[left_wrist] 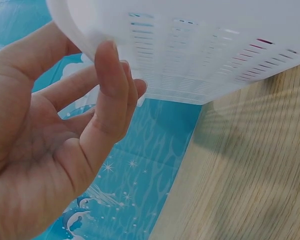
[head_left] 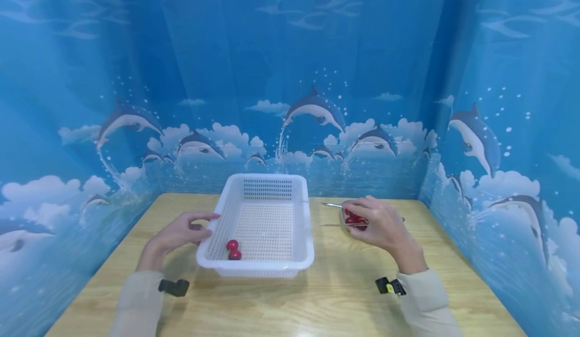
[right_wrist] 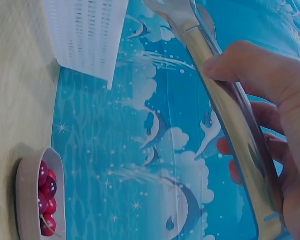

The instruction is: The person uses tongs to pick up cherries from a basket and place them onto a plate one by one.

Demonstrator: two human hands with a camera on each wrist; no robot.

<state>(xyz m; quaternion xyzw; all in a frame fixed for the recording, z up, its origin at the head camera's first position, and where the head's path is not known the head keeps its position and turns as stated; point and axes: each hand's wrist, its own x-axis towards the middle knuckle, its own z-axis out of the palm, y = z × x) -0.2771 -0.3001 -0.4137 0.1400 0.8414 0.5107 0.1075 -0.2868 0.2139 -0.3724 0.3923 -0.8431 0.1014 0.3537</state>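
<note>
A white perforated plastic basket (head_left: 256,265) stands on the table, with a couple of red cherries (head_left: 234,255) in its near left corner. At its left rim my left hand (head_left: 178,233) holds on, the fingers bent beneath the lip in the left wrist view. My right hand (head_left: 385,228) grips metal tongs (right_wrist: 225,105), their ends pointing left toward the basket. The tongs' tips stand apart with nothing seen between them. Below the right hand is a small pale bowl (right_wrist: 29,200) of several dark red cherries (right_wrist: 48,187), partly covered by the hand in the head view.
Light wood-grain table (head_left: 272,307) lies under everything. Blue curtains (head_left: 385,50) printed with dolphins enclose its back and both sides. A black wrist mount (head_left: 174,287) sits on the left sleeve, another mount (head_left: 389,286) on the right.
</note>
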